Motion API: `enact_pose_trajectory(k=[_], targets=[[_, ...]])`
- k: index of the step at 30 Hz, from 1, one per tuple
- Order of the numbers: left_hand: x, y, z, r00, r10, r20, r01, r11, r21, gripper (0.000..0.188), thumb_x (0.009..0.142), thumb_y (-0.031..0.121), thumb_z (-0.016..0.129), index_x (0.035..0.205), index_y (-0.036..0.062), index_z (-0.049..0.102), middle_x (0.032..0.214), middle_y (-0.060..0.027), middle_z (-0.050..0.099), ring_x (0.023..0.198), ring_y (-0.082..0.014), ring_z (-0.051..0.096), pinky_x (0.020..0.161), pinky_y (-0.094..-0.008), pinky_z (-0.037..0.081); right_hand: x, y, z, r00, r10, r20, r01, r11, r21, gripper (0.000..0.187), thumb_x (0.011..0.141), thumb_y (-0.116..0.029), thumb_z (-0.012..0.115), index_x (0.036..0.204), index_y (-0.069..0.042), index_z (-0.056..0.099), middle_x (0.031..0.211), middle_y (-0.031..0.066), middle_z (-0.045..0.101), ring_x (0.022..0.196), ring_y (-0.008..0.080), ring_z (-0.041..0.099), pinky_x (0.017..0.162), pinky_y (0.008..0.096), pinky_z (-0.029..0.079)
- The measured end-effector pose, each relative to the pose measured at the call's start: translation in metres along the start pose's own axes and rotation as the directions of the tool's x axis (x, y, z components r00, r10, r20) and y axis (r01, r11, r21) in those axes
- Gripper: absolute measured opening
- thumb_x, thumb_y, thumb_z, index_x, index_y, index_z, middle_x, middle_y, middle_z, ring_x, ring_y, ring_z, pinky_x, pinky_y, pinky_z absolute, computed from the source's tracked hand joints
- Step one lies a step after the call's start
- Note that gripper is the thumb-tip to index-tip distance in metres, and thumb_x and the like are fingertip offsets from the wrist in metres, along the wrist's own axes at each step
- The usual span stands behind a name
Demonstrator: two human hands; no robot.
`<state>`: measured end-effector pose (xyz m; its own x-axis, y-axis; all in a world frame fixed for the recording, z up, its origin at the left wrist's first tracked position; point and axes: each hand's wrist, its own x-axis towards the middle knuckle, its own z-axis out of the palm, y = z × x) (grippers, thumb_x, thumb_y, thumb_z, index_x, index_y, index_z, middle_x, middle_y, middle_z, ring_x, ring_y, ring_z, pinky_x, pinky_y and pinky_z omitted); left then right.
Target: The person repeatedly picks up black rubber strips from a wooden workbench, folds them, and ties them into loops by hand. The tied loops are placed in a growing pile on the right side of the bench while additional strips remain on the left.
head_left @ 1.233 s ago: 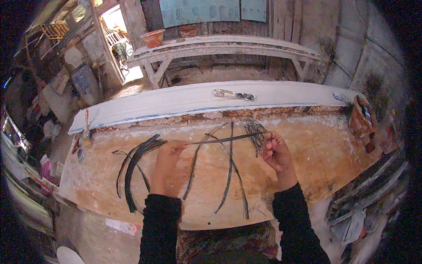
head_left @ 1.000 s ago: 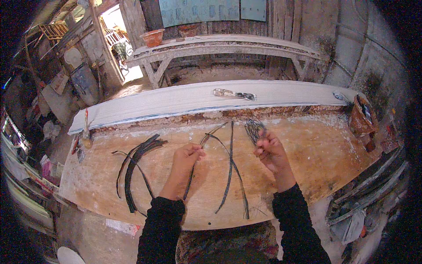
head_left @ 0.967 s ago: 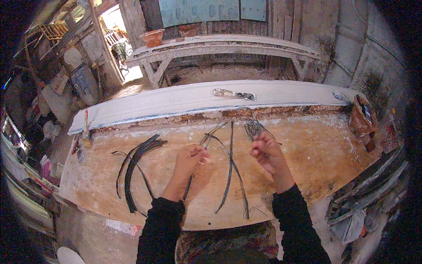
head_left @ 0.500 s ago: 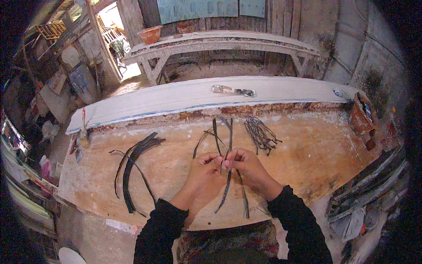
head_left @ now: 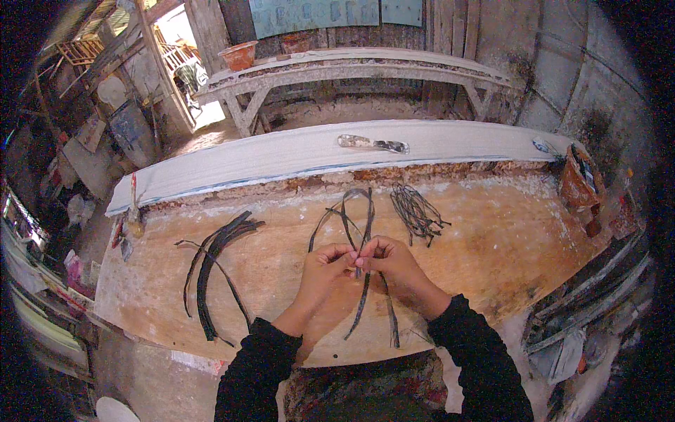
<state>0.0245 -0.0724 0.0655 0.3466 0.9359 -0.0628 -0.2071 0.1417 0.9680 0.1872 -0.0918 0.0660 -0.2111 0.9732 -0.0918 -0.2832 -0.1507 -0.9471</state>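
My left hand (head_left: 330,261) and my right hand (head_left: 387,259) meet over the middle of the wooden board, fingertips pinched together on a thin black strip (head_left: 370,211). The strip arches away from me into a loop, crosses itself near my fingers, and a tail hangs toward the board's near edge. Another dark strip (head_left: 391,316) trails below my right hand. Beyond my left hand, a thin strip (head_left: 320,224) curves over the board. A bundle of flat black strips (head_left: 208,281) lies to the left. To the far right of my hands rests a pile of thin, knotted-looking black loops (head_left: 416,214).
The wooden board (head_left: 506,260) backs onto a raised white ledge (head_left: 267,156), where a patterned, elongated object (head_left: 373,144) lies. An orange-brown container (head_left: 580,179) stands at the right end. A brush-like tool (head_left: 135,211) is at the left end. Behind is a whitish bench (head_left: 365,72) with a clay-coloured bowl (head_left: 239,55).
The strip between my hands has closed into a rounded loop at its far end, where two separate ends stood before. My hands have barely shifted and still pinch together.
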Motion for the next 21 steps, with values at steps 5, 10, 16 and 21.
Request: enact_pose_trajectory(k=[5,10,16,21], targets=[[0.003,-0.007,-0.006,0.999,0.046,-0.012,-0.045,0.994,0.097,0.012,0.082,0.012,0.061,0.09,0.0023,0.062,0.079,-0.0027,0.063,0.067,-0.0082,0.058,0.058,-0.0207,0.047,-0.003,-0.009,0.003,0.997,0.015,-0.073,-0.023,0.993,-0.114,0.012,0.075,-0.001,0.065,0.078,-0.003,0.054,0.074,0.0027,0.057,0.068,0.0113,0.053,0.065,0.0249,0.048],[0.002,-0.004,-0.001,1.0,0.012,-0.011,-0.011,0.999,0.033,0.012,0.083,0.01,0.06,0.09,-0.0005,0.061,0.079,-0.0051,0.063,0.068,-0.0088,0.059,0.06,-0.0203,0.049,-0.001,-0.002,0.002,0.998,0.031,-0.055,-0.031,1.0,0.0,0.011,0.076,0.002,0.064,0.077,-0.003,0.054,0.075,0.0034,0.057,0.067,0.011,0.054,0.065,0.024,0.047],[0.002,-0.005,-0.002,1.0,-0.014,-0.001,0.014,1.0,-0.014,0.012,0.081,0.012,0.063,0.088,0.0025,0.061,0.079,-0.0023,0.063,0.068,-0.0087,0.058,0.059,-0.0207,0.046,0.001,0.003,0.0,0.997,-0.053,-0.055,0.045,0.99,-0.135,0.01,0.076,-0.001,0.064,0.077,-0.004,0.054,0.076,0.0025,0.058,0.068,0.0101,0.055,0.063,0.023,0.046],[0.002,-0.002,-0.003,0.999,-0.032,0.024,0.032,0.999,0.018,0.017,0.08,0.009,0.063,0.092,-0.0029,0.061,0.083,-0.0067,0.063,0.07,-0.0097,0.058,0.062,-0.021,0.048,0.002,0.009,-0.001,0.984,-0.142,-0.103,0.112,0.961,-0.254,0.009,0.075,-0.006,0.065,0.079,-0.004,0.057,0.075,0.0006,0.058,0.07,0.0089,0.054,0.061,0.0231,0.044]])
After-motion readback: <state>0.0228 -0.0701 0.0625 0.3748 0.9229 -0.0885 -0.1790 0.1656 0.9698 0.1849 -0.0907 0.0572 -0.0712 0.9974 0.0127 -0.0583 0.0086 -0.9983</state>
